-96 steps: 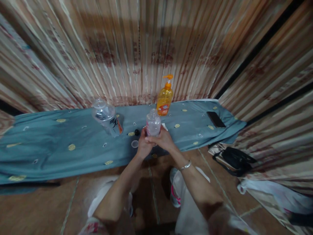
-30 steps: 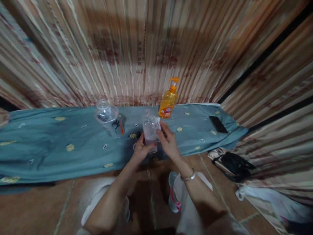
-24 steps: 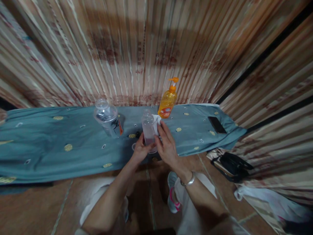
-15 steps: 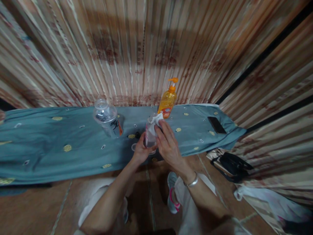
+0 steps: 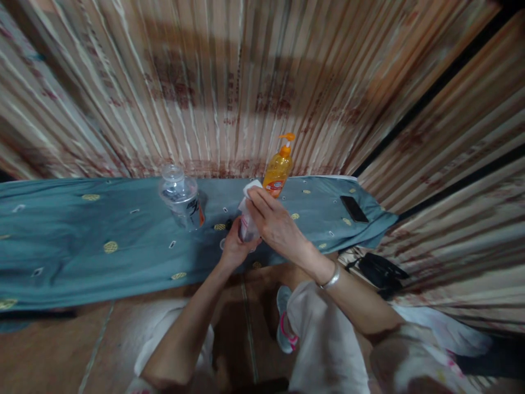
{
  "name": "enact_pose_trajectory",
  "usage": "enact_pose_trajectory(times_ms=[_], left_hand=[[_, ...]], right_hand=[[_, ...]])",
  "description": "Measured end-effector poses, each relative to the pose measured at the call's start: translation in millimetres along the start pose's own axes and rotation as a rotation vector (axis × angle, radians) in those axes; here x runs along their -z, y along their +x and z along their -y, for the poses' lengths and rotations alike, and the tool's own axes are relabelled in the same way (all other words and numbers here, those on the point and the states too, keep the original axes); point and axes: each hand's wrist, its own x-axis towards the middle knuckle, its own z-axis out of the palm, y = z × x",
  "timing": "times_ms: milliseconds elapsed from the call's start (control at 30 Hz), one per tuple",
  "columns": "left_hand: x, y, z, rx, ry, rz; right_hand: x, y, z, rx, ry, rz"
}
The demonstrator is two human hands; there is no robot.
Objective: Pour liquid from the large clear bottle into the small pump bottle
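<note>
My left hand (image 5: 234, 247) is wrapped round the lower part of a small clear container (image 5: 248, 232) with pink markings, held over the near side of the cloth-covered table. A white tissue (image 5: 251, 188) is pinched in my right hand (image 5: 278, 223), which presses it over the container's top and far side. That hand hides much of the container, so its rim cannot be seen. Just beyond stands an orange pump bottle (image 5: 276, 172), upright. To the left is a large clear plastic bottle (image 5: 180, 200) without a cap. A small dark object (image 5: 228, 224) lies by my left fingers.
The table wears a green-blue cloth (image 5: 143, 257) with pineapple prints. A black phone (image 5: 354, 209) lies towards its right end. Pleated curtains (image 5: 213, 87) hang close behind and to the right. A black bag (image 5: 379, 271) sits low at the right.
My right hand has moved the tissue left and up over the container's top, so the clear rim seen before is covered. My left hand keeps its hold. The view has shifted slightly.
</note>
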Motion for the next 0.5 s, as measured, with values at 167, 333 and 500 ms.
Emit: enact_pose_trajectory(times_ms=[167,333,500], left_hand=[[1.7,-0.4,7.5,-0.021,0.079,0.004],[1.6,0.1,8.3,-0.059,0.115,0.001],[-0.4,-1.6,2.5,-0.102,0.093,0.019]], right_hand=[[32.3,32.9,-5.5,-0.002,-0.029,0.285],[51.0,55.3,-38.7,-0.099,0.212,0.529],[39.0,58.3,-81.3,-0.343,0.729,0.567]])
